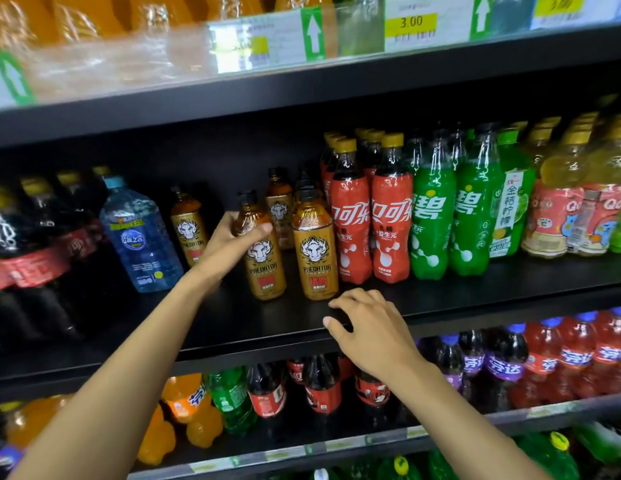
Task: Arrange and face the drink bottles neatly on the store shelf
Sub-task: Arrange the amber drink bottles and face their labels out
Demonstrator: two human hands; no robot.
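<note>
Several amber energy-drink bottles, tiger-head labels, stand on the middle shelf, left of centre.

Item in hand: front-left energy bottle. Label faces outward and the top leans slightly left. Whether the base rests on the shelf or is just lifted cannot be told.

Left grip: a bare hand clasping this bottle at the shoulder, below the black cap, thumb across the front.

Right grip: a bare hand, released and holding nothing. Fingers are loosely bent over the near shelf edge, just below the front-right energy bottle.

Neighbours: the front-right bottle is upright, label outward, just beside the held one. More of the kind stand behind. One stray energy bottle stands farther back on the left, near a blue water bottle. Red cola bottles and green soda bottles are lined up to the right, and large dark cola bottles to the left.

Step, as judged: aligning the energy-drink row, front-left bottle in adjustment.

Next move calls for: setting it upright and level with its right neighbour, label square to the front. Then, probably, the stray bottle is to be brought into line.
</note>
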